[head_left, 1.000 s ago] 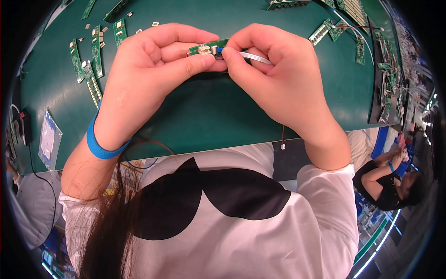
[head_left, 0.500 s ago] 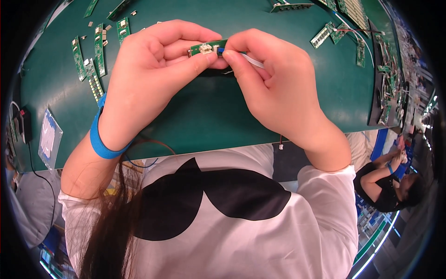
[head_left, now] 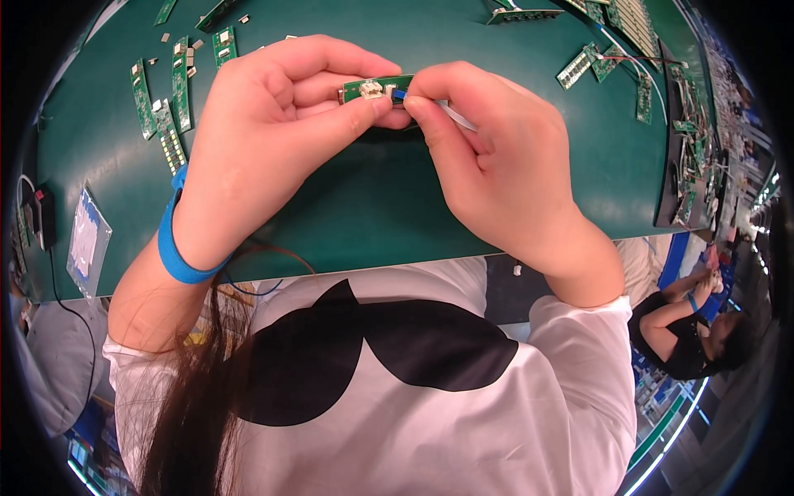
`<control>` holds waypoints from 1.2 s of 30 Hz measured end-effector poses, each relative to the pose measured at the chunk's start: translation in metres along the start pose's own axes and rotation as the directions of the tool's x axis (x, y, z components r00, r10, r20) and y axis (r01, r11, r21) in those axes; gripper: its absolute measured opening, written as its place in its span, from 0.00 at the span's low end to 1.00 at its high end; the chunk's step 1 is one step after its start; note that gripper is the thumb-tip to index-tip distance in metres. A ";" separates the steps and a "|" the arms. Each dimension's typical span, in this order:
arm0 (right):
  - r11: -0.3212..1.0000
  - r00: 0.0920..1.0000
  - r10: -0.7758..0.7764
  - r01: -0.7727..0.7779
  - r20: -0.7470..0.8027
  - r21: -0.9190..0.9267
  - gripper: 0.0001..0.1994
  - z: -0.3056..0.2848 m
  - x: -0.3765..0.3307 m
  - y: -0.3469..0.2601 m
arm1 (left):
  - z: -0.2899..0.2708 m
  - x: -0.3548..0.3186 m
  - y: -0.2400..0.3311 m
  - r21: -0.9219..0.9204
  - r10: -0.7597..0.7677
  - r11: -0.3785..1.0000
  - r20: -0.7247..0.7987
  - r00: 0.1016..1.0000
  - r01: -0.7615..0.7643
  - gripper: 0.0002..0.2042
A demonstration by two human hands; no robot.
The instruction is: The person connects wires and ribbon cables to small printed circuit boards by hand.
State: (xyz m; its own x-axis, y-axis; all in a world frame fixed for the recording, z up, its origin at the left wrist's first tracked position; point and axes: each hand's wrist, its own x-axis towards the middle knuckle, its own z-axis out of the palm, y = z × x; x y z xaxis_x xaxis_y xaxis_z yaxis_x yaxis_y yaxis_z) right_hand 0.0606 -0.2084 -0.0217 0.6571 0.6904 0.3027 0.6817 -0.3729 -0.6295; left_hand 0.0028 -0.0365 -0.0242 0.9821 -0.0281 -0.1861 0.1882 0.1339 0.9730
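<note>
My left hand (head_left: 285, 112) is closed round a small green circuit board (head_left: 354, 86), its thumb along the near edge. A white connector (head_left: 371, 89) stands on the board, with a narrower pale socket just right of it. Between thumb and forefinger, my right hand (head_left: 488, 140) pinches a white flat cable (head_left: 460, 116) with a blue end (head_left: 399, 95). That blue tip lies over the board close beside the narrower socket; whether it sits inside cannot be made out. The board's right end is partly hidden by my right fingers.
Several narrow circuit boards (head_left: 180, 83) lie at the left with small loose parts. More boards with wires (head_left: 577, 66) are at the far right, near a black tray (head_left: 668, 178) of boards. A clear bag (head_left: 87, 240) lies near the left edge. Another person (head_left: 691, 318) sits at right.
My right hand has shifted slightly right and toward me, showing more of the blue cable end. The board has moved a little right. A dangling white plug below the table edge has swung right.
</note>
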 end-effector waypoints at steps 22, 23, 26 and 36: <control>1.000 1.000 -0.009 0.009 -0.005 -0.001 0.03 0.002 -0.001 0.000 | -0.003 -0.001 0.002 0.077 -0.021 0.997 0.017 1.000 0.019 0.09; 1.000 1.000 -0.008 0.008 -0.005 -0.002 0.03 0.002 -0.001 0.000 | -0.003 -0.001 0.002 0.060 -0.021 0.998 0.023 1.000 0.020 0.09; 1.000 1.000 -0.028 0.028 -0.015 -0.013 0.04 0.003 -0.002 0.001 | -0.003 0.000 0.001 0.096 -0.012 0.995 0.016 1.000 0.010 0.09; 0.998 0.999 -0.031 0.031 -0.008 -0.055 0.04 0.002 -0.001 0.002 | -0.003 0.000 0.002 0.068 -0.061 0.996 0.018 0.998 0.059 0.10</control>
State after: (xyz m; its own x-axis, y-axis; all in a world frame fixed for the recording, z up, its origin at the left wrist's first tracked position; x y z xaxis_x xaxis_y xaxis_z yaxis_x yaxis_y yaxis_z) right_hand 0.0610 -0.2084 -0.0246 0.6379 0.6969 0.3278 0.7183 -0.3850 -0.5794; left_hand 0.0035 -0.0331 -0.0224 0.9687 -0.0544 -0.2423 0.2455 0.0648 0.9672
